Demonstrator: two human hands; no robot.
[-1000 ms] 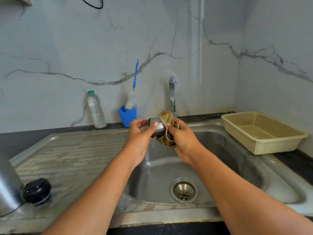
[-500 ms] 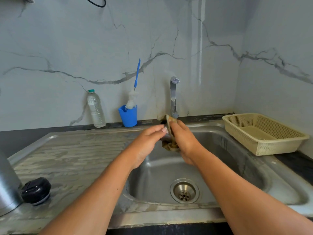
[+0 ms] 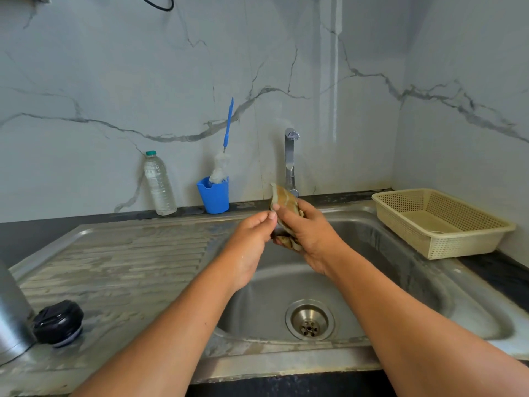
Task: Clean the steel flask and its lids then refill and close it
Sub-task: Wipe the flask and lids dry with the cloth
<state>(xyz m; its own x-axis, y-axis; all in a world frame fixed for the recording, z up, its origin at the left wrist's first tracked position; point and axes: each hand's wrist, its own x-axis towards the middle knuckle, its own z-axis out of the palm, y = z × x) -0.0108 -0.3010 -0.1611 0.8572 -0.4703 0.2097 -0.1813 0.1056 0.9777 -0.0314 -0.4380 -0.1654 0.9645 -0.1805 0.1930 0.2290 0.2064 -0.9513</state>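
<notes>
Both left hand (image 3: 252,239) and right hand (image 3: 310,234) pinch a cloth (image 3: 284,196) over the open sink basin (image 3: 372,282), near the tap (image 3: 289,156).

Flask (image 3: 13,316) cut off at left edge.

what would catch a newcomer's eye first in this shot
The two hands meeting over the sink basin stand out first: the right hand grips a brownish cloth and the left hand touches it, with whatever lies between them mostly hidden. Next come the black lid beside the steel flask on the drainboard at the left, and the cream basket at the sink's right edge.
</notes>
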